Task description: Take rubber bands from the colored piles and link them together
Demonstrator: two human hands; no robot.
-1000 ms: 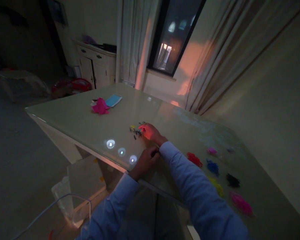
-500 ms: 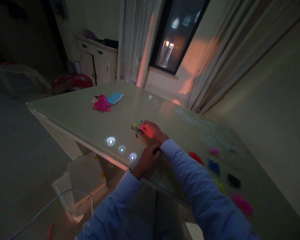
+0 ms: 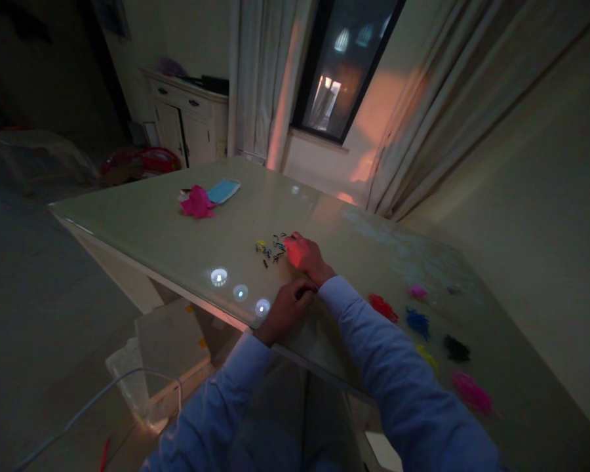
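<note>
A loose pile of small thin pieces (image 3: 269, 250), black, blue and yellow, possibly little rubber bands, lies on the table (image 3: 142, 226). My right hand (image 3: 303, 254), lit red, is at the pile's right edge with its fingers drawn together; what they hold, if anything, is too small to see. Closer to the front edge, my left hand (image 3: 286, 309) is curled, thumb against fingers, beside the right wrist. Whatever it may grip is hidden. To the right lie separate heaps of similar strands: red (image 3: 383, 308), blue (image 3: 417, 322), black (image 3: 456, 349), yellow (image 3: 427, 359) and pink (image 3: 472, 393).
Toward the far left of the table are a crumpled pink piece (image 3: 197, 202) and a blue face mask (image 3: 223, 191). A small pink item (image 3: 417, 292) lies beyond the heaps. Below the front edge stands a box (image 3: 170, 344) with a cable (image 3: 113, 387) near it.
My right hand has shifted slightly right, off the pile, so more of the pieces show and they look more spread out. My left hand has barely moved.
</note>
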